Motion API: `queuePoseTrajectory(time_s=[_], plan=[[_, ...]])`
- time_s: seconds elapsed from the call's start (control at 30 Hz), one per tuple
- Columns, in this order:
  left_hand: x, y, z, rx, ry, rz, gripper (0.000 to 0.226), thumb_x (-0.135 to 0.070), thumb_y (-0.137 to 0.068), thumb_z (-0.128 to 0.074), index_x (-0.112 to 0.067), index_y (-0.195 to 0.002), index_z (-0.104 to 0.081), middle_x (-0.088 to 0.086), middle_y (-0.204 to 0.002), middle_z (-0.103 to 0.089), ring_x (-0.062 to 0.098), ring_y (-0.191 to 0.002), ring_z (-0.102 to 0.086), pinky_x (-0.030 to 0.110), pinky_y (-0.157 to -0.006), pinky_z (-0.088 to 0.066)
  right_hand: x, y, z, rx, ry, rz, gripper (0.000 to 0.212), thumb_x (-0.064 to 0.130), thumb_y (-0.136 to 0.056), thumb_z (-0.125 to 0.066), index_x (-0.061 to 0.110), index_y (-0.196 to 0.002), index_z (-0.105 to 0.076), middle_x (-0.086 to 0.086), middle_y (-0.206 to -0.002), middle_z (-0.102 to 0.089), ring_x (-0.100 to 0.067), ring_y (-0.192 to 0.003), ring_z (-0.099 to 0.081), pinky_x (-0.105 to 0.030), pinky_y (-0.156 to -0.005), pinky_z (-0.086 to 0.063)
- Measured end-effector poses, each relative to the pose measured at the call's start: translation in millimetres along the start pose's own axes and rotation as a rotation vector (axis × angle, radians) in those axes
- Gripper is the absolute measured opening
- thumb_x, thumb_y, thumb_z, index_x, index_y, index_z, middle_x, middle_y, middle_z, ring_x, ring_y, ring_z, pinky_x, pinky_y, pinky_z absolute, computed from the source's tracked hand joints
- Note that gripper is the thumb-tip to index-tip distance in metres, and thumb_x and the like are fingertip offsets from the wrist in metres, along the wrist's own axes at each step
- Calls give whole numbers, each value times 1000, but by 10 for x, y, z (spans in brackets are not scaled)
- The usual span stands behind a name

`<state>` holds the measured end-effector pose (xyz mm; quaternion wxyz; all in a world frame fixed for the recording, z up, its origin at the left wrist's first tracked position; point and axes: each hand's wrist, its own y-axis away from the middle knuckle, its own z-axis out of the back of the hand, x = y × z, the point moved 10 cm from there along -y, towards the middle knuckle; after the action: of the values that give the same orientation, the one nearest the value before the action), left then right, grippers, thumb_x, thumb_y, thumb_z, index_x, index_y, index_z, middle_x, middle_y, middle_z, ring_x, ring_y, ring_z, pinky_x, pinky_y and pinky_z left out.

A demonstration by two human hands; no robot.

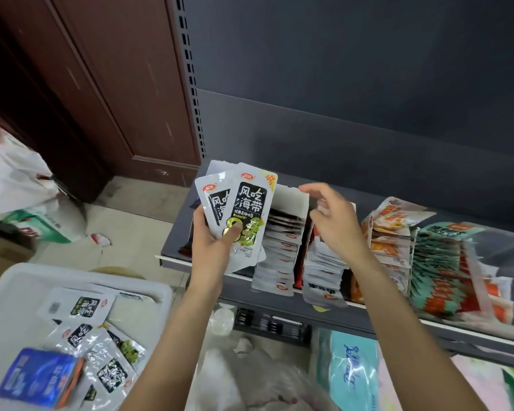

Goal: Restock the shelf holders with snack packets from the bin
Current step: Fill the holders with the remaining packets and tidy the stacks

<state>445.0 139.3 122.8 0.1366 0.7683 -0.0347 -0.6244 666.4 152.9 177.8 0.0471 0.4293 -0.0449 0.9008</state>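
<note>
Holding a fan of snack packets in the left hand, thumb pressing on top for easy picking, while hovering the right hand, empty and loosely open, over the holder just beside, with the bin lying below the left hand.

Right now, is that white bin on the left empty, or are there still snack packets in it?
Not empty. Several white packets with black labels lie loose on the floor of the bin, along with a blue box.
</note>
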Motion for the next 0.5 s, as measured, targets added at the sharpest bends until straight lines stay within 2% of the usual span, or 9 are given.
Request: queuePoseTrajectory(time_s=[0.07,0.13,0.17,0.23,0.3,0.4,0.5], plan=[[-42,-2,-42,23,20,-21,50,3,-83,-66,-19,-123,-46,0,-116,-65,20,-105,-64,34,-84,-56,119,52,67,-45,-102,12,33,7,-92,-53,21,-122,-56,7,-114,-64,-2,-100,-57,-3,-80,-39],[-104,-3,-163,98,27,-52,52,4,-80,-68,-26,-117,-48,-2,-113,-67,17,-103,-65,29,-79,-57,129,59,-49,34,-240,-107,45,30,-90,-62,25,-132,-45,9,-106,-67,-6,-94,-64,-15,-77,-47],[-131,-5,-241,143,16,-68,53,5,-79,-70,-30,-114,-48,-2,-113,-67,16,-103,-66,29,-79,-57,113,58,-93,61,-305,-162,51,32,-87,-65,25,-132,-42,7,-103,-68,-9,-89,-66,-20,-72,-48],[-185,0,-347,189,-6,-87,53,3,-78,-71,-32,-110,-48,-2,-113,-67,14,-101,-66,26,-77,-56,76,33,-7,3,-430,-212,48,21,-84,-70,20,-125,-44,0,-93,-70,-11,-76,-67,-21,-64,-48],[-226,-1,-351,168,31,-83,46,-2,-82,-68,-33,-110,-49,-6,-110,-67,11,-98,-67,25,-75,-55,3,13,207,-110,-555,-223,37,12,-86,-68,16,-118,-50,-1,-88,-70,-7,-64,-61,-19,-55,-44],[-173,-28,-248,92,109,23,29,-14,-90,-61,-27,-115,-53,-9,-100,-69,9,-85,-67,31,-66,-55,-118,36,625,-360,-702,-145,25,7,-90,-61,15,-114,-56,1,-90,-67,-3,-59,-55,-16,-48,-39],[-26,-33,-223,94,192,174,13,-21,-91,-60,-20,-103,-58,-5,-91,-68,4,-68,-65,22,-54,-51,-116,66,849,-510,-590,-27,18,8,-93,-58,21,-104,-53,6,-92,-67,-2,-62,-59,-15,-51,-44]])
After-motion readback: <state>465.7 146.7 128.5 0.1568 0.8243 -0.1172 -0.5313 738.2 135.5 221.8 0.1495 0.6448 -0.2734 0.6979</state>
